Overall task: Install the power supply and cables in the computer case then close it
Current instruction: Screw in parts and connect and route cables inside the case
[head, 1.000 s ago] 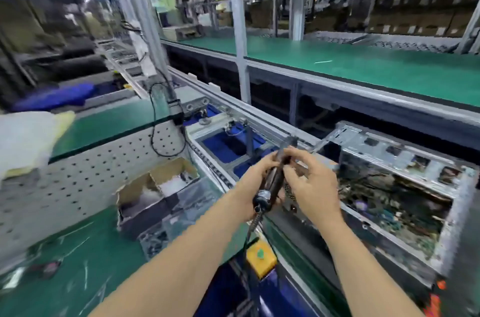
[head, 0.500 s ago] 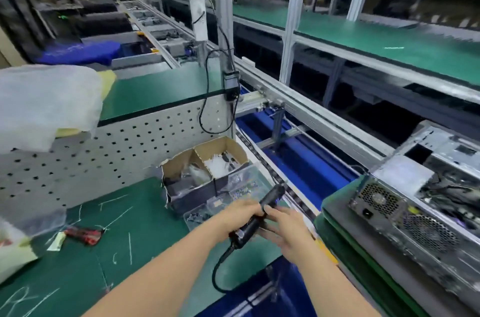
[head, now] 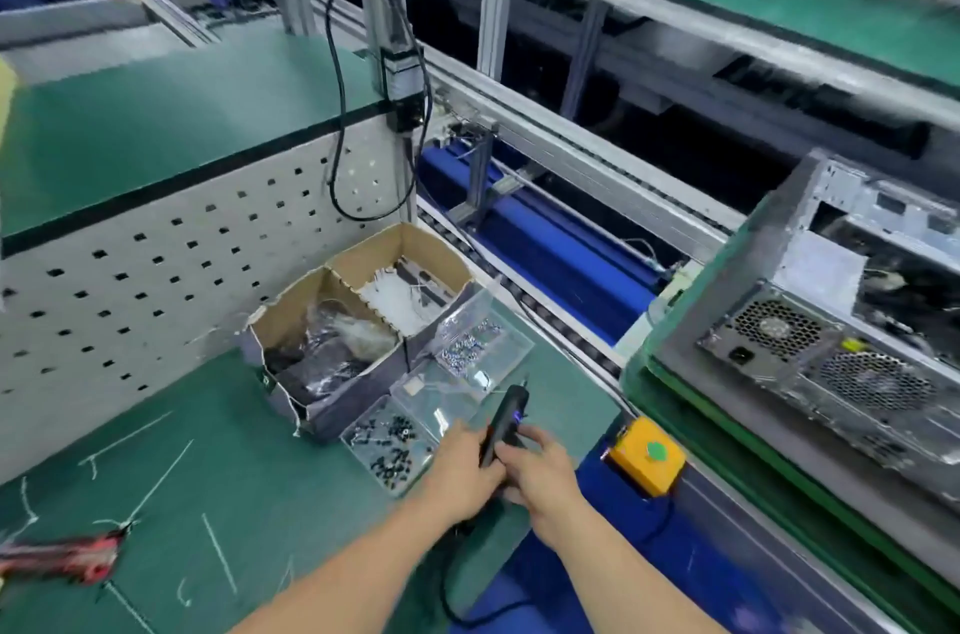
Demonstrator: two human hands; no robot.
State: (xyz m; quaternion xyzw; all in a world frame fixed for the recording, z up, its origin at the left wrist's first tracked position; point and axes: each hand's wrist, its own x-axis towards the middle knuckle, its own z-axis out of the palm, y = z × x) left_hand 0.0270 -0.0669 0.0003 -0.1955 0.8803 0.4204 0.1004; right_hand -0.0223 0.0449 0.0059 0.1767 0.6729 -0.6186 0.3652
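A black electric screwdriver (head: pixel 503 417) with a cord is gripped by my left hand (head: pixel 464 469), its tip pointing up and away over the clear screw trays (head: pixel 457 376). My right hand (head: pixel 537 469) holds the screwdriver's lower body from the right side, fingers curled round it. The open computer case (head: pixel 810 321) lies on its side on a green pallet at the right, apart from both hands. Its power supply (head: pixel 769 332) with fan grilles faces me at the case's rear.
A divided cardboard box (head: pixel 358 321) with cable ties and bags stands behind the trays. A yellow box with a green button (head: pixel 647 456) sits at the conveyor edge. Red cutters (head: pixel 62 558) lie at the left on the green mat. A perforated panel rises behind.
My view has swung left and down, away from the case. Both hands have carried the screwdriver from the case over to the screw trays on the green mat.
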